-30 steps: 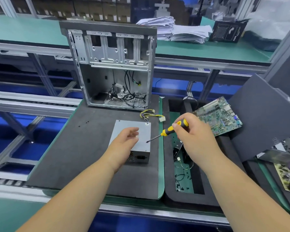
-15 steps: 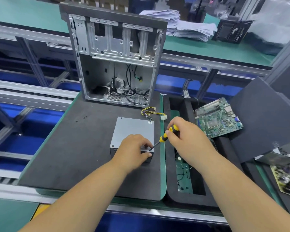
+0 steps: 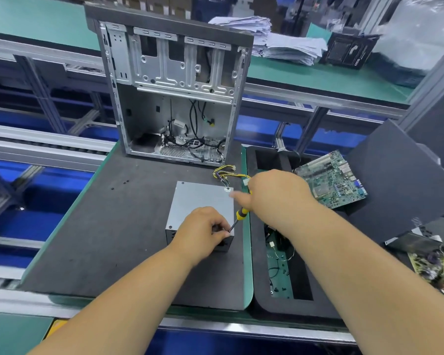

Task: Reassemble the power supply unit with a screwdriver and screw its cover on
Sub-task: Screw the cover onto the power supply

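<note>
Gripping the screwdriver (image 3: pixel 241 213), the right hand (image 3: pixel 274 193) has lifted, extending a finger. Left hand (image 3: pixel 201 230) still pinches at its tip on the power supply unit (image 3: pixel 200 201). No writing is legible.

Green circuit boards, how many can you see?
2. One green board leans in the black foam tray, right of the right hand. Another board lies at the far right edge, partly cut off. More may be hidden.

An open computer case (image 3: pixel 173 96) stood upright at the far edge of the dark foam mat (image 3: pixel 108 226), loose cables inside it. A green motherboard (image 3: pixel 331 179) leaned on the black foam tray (image 3: pixel 262 285) to the right. Stacked papers (image 3: pixel 274 42) lay on the far green bench.
</note>
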`<action>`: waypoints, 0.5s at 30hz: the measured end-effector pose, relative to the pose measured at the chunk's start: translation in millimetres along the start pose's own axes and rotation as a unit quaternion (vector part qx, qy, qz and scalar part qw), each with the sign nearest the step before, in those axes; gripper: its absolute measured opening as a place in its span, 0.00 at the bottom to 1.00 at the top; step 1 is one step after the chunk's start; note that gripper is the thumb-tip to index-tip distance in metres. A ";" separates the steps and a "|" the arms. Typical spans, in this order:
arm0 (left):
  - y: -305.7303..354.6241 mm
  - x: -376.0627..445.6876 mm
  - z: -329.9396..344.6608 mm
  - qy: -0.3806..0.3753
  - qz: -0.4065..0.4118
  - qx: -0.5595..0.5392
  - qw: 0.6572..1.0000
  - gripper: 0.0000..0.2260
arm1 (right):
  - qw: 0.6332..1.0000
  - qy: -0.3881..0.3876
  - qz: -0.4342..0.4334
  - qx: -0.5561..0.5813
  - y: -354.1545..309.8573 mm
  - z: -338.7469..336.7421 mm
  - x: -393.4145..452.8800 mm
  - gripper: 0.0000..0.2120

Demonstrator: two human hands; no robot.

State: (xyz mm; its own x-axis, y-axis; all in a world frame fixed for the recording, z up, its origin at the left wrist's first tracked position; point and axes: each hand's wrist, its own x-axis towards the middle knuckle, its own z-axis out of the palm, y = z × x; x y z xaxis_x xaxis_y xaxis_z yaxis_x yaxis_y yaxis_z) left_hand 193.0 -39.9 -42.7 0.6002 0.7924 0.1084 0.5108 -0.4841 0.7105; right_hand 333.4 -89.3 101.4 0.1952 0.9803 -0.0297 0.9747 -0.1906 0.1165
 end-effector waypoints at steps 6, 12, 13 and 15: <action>-4.9 2.9 -0.4 -0.013 -0.012 -0.038 0.999 0.04 | 0.979 -0.044 -0.057 0.189 0.2 0.1 3.7 0.09; -6.0 2.0 0.7 -0.015 -0.003 -0.047 0.999 0.09 | 0.995 0.040 -0.082 0.027 -12.2 7.0 -1.5 0.12; -5.5 1.9 1.0 -0.015 -0.002 -0.052 0.999 0.10 | 0.997 0.055 -0.057 -0.006 -14.2 9.8 -1.5 0.13; -4.3 1.5 1.7 -0.005 -0.009 -0.064 0.998 0.11 | 0.998 0.046 -0.041 0.021 -14.0 10.7 -2.0 0.12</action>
State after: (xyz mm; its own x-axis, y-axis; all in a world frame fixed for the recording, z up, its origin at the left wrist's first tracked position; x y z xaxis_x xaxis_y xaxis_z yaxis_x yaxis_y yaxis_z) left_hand 192.7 -37.3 -46.7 0.5982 0.7964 0.0883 0.4385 -0.4176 0.7958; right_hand 320.5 -89.2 89.1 0.1065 0.9928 0.0543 0.9911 -0.1104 0.0746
